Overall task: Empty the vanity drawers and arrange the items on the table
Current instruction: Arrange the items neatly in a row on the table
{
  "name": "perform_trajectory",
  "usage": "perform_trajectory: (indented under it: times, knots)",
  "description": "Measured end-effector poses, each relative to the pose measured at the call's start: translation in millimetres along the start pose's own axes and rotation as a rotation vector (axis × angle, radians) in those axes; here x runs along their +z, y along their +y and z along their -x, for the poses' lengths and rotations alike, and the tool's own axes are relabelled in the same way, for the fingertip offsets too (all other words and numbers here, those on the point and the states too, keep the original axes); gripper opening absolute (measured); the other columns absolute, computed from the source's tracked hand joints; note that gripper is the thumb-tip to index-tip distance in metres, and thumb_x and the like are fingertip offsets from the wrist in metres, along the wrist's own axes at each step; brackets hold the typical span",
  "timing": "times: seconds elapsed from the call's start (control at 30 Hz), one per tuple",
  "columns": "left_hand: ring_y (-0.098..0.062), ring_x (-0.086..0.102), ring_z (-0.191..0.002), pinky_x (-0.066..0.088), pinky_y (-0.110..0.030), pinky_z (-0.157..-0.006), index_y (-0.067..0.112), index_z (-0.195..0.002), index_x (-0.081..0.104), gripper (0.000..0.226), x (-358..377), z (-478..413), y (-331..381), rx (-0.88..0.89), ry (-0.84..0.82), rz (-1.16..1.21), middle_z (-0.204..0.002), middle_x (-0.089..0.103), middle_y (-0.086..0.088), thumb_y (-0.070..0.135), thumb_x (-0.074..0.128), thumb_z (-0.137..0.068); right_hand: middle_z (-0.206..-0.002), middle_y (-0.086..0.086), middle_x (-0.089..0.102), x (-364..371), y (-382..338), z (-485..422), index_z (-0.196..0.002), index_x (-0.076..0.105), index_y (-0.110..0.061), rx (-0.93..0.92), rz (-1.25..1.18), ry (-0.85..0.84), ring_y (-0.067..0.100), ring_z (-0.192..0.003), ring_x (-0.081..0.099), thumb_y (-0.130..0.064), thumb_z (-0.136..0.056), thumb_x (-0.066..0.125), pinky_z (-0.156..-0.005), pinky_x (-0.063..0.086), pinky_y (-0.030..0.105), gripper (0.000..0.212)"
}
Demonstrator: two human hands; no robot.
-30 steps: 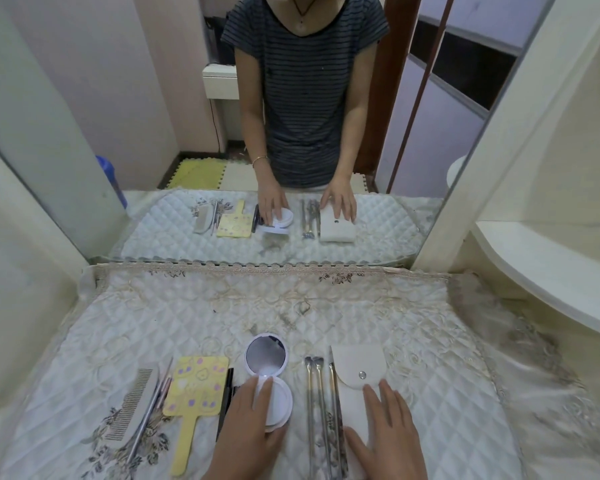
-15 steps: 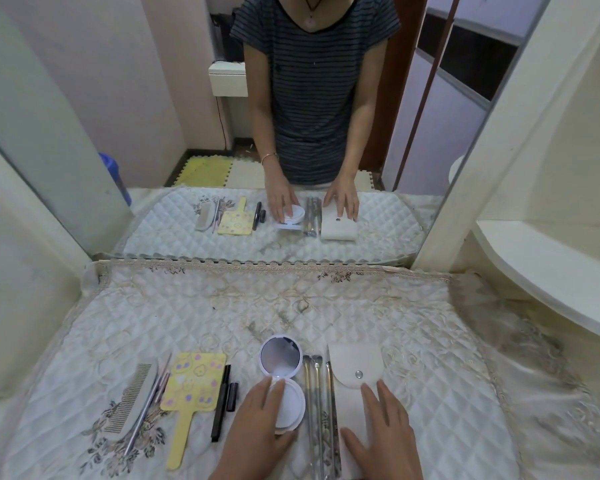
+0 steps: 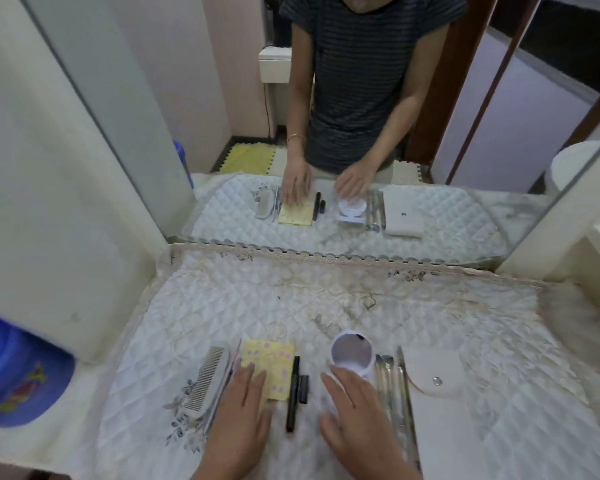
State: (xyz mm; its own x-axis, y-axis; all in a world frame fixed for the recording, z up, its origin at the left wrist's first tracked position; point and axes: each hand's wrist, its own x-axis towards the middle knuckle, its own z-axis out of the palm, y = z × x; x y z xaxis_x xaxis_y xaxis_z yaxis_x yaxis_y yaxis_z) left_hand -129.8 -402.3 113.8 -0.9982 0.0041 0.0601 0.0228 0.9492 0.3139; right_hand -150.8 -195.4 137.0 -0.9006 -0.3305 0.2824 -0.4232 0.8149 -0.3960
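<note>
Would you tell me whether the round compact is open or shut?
Open: the round compact has its mirrored lid laid back flat, with the right hand covering its base.

You faced a big mirror (image 3: pixel 430 98) w/ cream side panels (image 3: pixel 49 168); quilted white cloth (image 3: pixel 326 289) covered the counter, blue bin (image 3: pixel 11 375) at left, yellow floor mat (image 3: pixel 246 157) reflected.

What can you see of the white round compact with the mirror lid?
The white round compact case lies open on the quilted white table cover, lid tipped back toward the wall mirror, its circular mirror facing up. The shell looks like glossy plastic. The right hand rests flat over the lower half, hiding its contents. Silver metal tools lie just to its right, black pens to its left; the image is blurred, so contact is unclear.
</note>
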Motion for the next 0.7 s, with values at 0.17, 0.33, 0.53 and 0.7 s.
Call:
perform_trajectory:
  times: [0.17,0.33,0.53,0.7]
  knots:
    - [-0.013,-0.012,-0.144,-0.006,-0.022,-0.114,0.021,-0.138,0.022,0.052,3,-18,-47,0.268,-0.036,-0.12,-0.158,-0.009,-0.003,0.047,0.014,-0.094,-0.109,-0.004,0.071,41,-47,-16,-0.106,0.067,-0.021,0.073,0.125,-0.225,0.014,-0.111,0.053,-0.036,-0.093,0.007,-0.106,0.016,0.027,0.064]
    - [-0.018,-0.012,-0.144,-0.003,-0.029,-0.114,0.018,-0.146,-0.003,0.06,24,-20,-58,0.471,0.034,-0.19,-0.156,-0.015,-0.003,0.048,0.005,-0.096,-0.102,-0.003,0.073,45,-57,-11,-0.098,0.072,-0.017,0.216,0.243,-0.222,0.016,-0.105,0.062,-0.031,-0.093,0.002,-0.115,-0.003,0.028,0.071]
    - [-0.017,-0.014,-0.144,-0.012,-0.03,-0.115,0.02,-0.146,-0.005,0.059,31,-9,-43,0.437,-0.021,-0.132,-0.156,-0.016,-0.001,0.048,0.002,-0.095,-0.104,-0.001,0.073,43,-55,-3,-0.098,0.072,-0.015,0.305,0.267,-0.177,0.017,-0.113,0.054,-0.027,-0.09,0.018,-0.116,-0.005,0.027,0.056]
    - [-0.015,-0.013,-0.144,-0.012,-0.029,-0.115,0.029,-0.144,0.006,0.065,24,-9,-36,0.406,-0.074,-0.1,-0.156,-0.016,0.0,0.054,0.023,-0.087,-0.105,0.0,0.073,45,-39,2,-0.099,0.071,-0.012,0.27,0.327,-0.079,0.005,-0.143,-0.005,-0.031,-0.089,0.025,-0.115,-0.002,0.027,0.051]
